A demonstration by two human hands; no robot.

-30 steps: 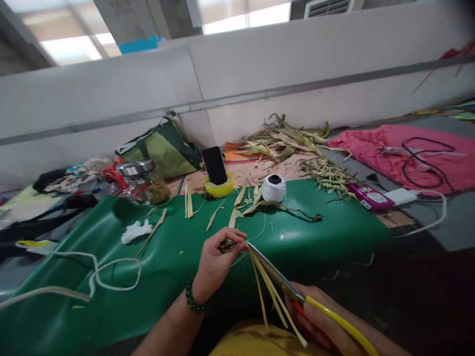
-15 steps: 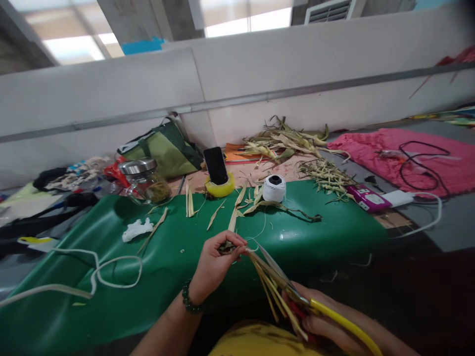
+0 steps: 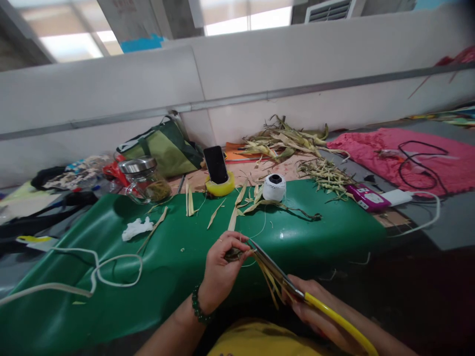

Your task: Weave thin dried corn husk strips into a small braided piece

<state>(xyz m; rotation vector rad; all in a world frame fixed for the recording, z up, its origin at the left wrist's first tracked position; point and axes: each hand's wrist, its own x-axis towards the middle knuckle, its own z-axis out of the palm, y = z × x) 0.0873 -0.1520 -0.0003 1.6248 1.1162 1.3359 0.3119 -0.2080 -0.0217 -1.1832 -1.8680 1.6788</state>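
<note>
My left hand (image 3: 224, 264), with a dark green bead bracelet on its wrist, pinches a bundle of dried corn husk strips (image 3: 270, 282) between thumb and fingers. The strips' loose ends hang down to the right, partly behind the blades. My right hand (image 3: 311, 301) grips a pair of scissors (image 3: 276, 270) with yellow handles. Their tips reach the fingertips of my left hand, and the blades look nearly together. A thin white thread runs from near the left fingers toward a white thread spool (image 3: 274, 189) on the green mat (image 3: 297, 247).
Behind the mat stand a phone (image 3: 215, 165) in a yellow tape roll (image 3: 220, 186), a glass jar (image 3: 143, 183) and a green bag (image 3: 166, 153). Husk piles (image 3: 285, 141) lie farther back. A white cable (image 3: 96, 272) loops at left; a purple box (image 3: 367, 198) sits right.
The scissors have moved up and left, bringing their tips against the left fingertips, and the blades have come together. My left hand has shifted slightly right. Fewer hanging husk strips show.
</note>
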